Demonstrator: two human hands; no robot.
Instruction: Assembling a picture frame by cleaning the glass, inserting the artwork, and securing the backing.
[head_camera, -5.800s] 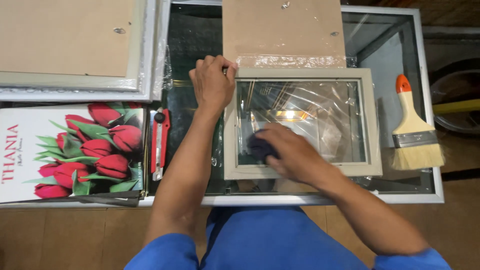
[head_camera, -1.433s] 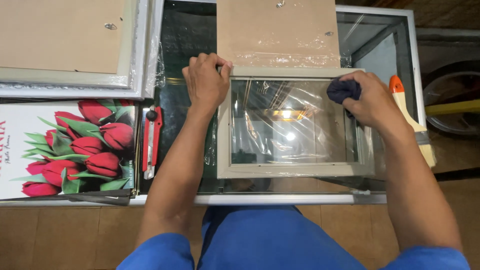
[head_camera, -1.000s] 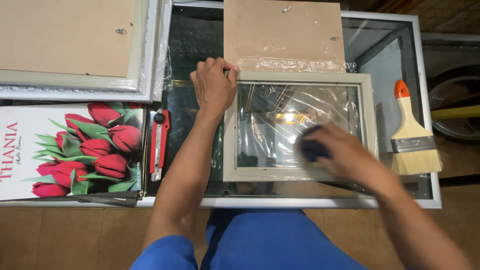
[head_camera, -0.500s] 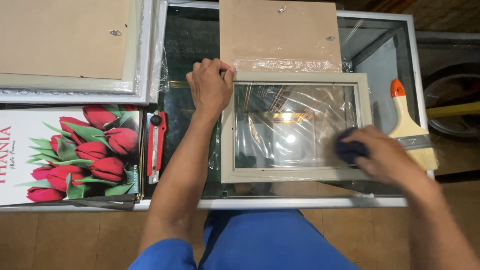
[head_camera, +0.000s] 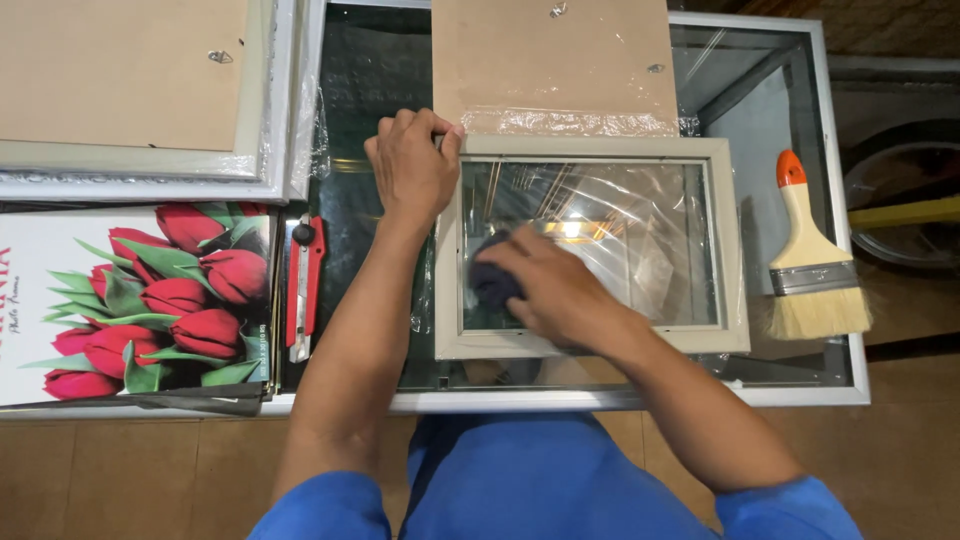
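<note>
Underneath everything, a glass-topped table (head_camera: 800, 90) with a pale metal rim bears the work. Far left of the left fingers lies a large framed board (head_camera: 130, 90), back side up, wrapped in clear film, and below it a print of red tulips (head_camera: 150, 300). Just beyond the fingertips of both hands lies a brown backing board (head_camera: 560, 60), its near edge touching the picture frame (head_camera: 735, 250), a pale frame with a glass pane lying flat on the table.

The left hand (head_camera: 412, 165) presses down on the frame's upper left corner, fingers curled over the edge and gripping it. The right hand (head_camera: 550, 285) rests on the pane near its left side, fingers closed around a dark cloth (head_camera: 492, 280), which is pressed against the glass.

Well to the right of the right fingers, past the frame's right edge, lies a paintbrush (head_camera: 808, 260) with an orange-tipped handle and pale bristles. Left of the left wrist lies a red utility knife (head_camera: 303, 285), between the tulip print and the frame.
</note>
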